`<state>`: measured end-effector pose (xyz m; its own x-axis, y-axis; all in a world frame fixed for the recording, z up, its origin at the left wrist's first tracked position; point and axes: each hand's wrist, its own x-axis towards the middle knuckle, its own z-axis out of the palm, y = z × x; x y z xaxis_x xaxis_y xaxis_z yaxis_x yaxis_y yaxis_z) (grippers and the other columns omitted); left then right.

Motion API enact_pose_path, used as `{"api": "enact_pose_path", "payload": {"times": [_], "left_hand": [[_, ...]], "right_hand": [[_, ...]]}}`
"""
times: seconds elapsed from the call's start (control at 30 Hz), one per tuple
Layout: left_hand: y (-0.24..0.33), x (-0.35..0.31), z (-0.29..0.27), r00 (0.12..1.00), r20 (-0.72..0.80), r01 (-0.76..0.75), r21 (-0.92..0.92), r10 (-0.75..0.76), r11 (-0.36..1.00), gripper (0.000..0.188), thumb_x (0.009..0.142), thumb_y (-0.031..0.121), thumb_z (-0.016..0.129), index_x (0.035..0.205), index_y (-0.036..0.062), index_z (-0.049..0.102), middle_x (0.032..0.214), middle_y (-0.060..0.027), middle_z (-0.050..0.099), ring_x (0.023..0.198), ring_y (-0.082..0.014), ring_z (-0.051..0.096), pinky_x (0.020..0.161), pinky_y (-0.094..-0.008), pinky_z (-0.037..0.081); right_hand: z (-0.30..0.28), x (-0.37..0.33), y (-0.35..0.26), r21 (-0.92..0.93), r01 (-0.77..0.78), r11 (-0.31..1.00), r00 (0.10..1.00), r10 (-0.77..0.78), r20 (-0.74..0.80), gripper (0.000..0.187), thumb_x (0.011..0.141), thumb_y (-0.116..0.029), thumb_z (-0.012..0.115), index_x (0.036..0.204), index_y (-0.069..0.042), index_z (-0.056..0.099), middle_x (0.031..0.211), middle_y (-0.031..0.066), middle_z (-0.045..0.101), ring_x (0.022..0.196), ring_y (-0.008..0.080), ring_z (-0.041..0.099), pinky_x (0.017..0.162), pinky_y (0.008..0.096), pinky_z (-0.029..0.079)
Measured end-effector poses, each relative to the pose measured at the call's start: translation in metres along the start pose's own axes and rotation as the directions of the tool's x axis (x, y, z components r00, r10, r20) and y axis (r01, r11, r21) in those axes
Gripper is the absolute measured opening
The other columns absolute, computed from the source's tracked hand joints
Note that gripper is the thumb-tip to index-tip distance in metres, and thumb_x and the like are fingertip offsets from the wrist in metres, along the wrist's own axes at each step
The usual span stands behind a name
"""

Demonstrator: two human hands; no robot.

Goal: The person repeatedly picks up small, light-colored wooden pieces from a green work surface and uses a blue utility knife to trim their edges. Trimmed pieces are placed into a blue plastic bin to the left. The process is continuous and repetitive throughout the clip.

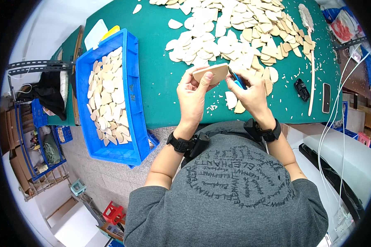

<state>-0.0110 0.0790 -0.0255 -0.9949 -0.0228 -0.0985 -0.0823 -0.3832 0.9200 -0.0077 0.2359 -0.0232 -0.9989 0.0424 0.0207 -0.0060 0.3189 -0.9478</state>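
My left hand [193,97] pinches a flat, beige, rounded piece [212,74], thumb on its near face and fingers behind. In my right hand [252,94] are blue-handled cutting pliers [238,80], their dark jaws close to the right edge of that piece. Whether the jaws touch it cannot be made out. Both hands are raised over the near edge of the green-covered table [160,88]. Just beyond them spreads a large heap of similar beige pieces [235,43], and a couple lie beside my right hand.
A blue crate [132,82] of beige pieces [108,96] stands at the left. Pale trimmings dot the table. On the right lie a black object [301,89], a phone [326,98] and a long stick with a fluffy head [306,18]. White cables [332,109] hang farther right.
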Motion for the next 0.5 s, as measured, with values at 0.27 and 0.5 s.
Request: {"api": "enact_pose_path", "payload": {"times": [0.27, 0.5], "left_hand": [[-0.001, 0.000, -0.001, 1.000, -0.015, 0.007, -0.004, -0.007, 1.000, 0.030, 0.088, 0.015, 0.064, 0.112, 0.0000, 0.054, 0.106, -0.0126, 0.062, 0.095, -0.0185, 0.063, 0.079, -0.0332, 0.057], [-0.006, -0.003, -0.009, 0.997, -0.073, 0.004, -0.018, -0.005, 1.000, 0.030, 0.088, 0.015, 0.064, 0.112, 0.0005, 0.054, 0.107, -0.0122, 0.062, 0.097, -0.0185, 0.062, 0.078, -0.0337, 0.058]], "right_hand": [[0.003, 0.002, 0.012, 0.034, 0.002, 0.999, 1.000, -0.002, 0.010, 0.020, 0.077, -0.017, 0.068, 0.088, 0.000, 0.067, 0.064, 0.0049, 0.061, 0.057, 0.0072, 0.055, 0.053, 0.0238, 0.045], [0.007, 0.003, 0.007, 0.045, -0.075, 0.996, 0.995, 0.072, 0.064, 0.018, 0.078, -0.016, 0.068, 0.085, 0.001, 0.066, 0.060, 0.0004, 0.056, 0.053, 0.0048, 0.046, 0.048, 0.0224, 0.037]]}}
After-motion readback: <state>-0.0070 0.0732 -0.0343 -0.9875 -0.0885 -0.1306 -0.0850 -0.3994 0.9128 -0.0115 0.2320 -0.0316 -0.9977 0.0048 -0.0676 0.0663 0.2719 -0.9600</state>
